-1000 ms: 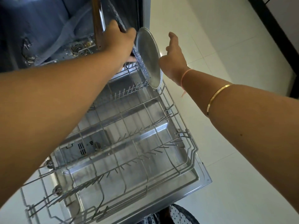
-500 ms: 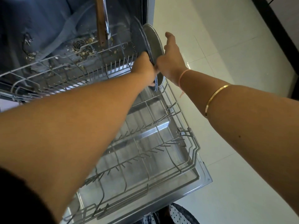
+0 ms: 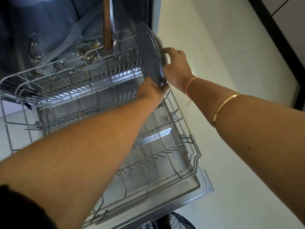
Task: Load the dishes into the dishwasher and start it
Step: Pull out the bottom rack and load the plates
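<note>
Loading looks to be only at its start. The rack (image 3: 196, 151) is pulled out over the open door (image 3: 206, 185), and just two dishes stand in it, both at the rack's far right corner. The dark plate (image 3: 148, 53), speckled and on edge, sits among the tines of the rack's far row. The steel plate (image 3: 159, 42) stands just behind it, toward the rack's right side; the two are nearly face to face, and I cannot tell whether they touch. Every other row of tines in the rack shows bare. What is left, by my reading, is to settle these two, bring any other dishes (none show here), push the rack in, close the door and start the machine. Crumbs (image 3: 85, 58) lie on the tub floor beyond the rack's far edge. The left hand (image 3: 151, 91) reaches across the rack and grips the dark plate's lower rim, thumb on the near side and fingers hidden behind, so it is closed on the plate, not spread. The right hand (image 3: 177, 68) comes in from the rack's right side, its fingers (image 3: 166, 50) curled over the steel plate's rim, holding it upright. Neither plate seems released yet.
</note>
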### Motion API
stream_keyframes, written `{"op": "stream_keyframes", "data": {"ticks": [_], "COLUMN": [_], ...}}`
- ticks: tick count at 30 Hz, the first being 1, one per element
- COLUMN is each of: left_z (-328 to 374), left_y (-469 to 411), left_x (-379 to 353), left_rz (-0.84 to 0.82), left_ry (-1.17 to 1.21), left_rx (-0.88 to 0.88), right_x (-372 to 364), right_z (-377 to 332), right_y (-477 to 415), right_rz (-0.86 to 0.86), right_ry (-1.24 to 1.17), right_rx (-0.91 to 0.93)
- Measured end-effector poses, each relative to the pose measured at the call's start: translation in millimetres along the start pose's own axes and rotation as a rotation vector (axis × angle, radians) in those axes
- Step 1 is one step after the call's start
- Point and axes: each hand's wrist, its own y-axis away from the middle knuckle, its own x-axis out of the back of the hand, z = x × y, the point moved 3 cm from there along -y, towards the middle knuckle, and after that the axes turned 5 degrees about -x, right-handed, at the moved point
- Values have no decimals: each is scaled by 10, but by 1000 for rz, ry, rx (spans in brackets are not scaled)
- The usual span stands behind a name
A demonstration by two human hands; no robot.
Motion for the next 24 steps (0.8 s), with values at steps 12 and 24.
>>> {"op": "stream_keyframes", "data": {"ticks": [12,24], "left_z": [-26,144], "left_y": [336,1735], "left_x": [600,2060], "left_rz": [117,66], "left_ry": [-197,-726], "left_rx": [6,-6], "right_x": [-38,-160], "right_z": [-267,-1676], "right_y": [209,1767], "right_rz": [-23,-337], "right_ry": [25,471], "right_rx": [-51,198]}}
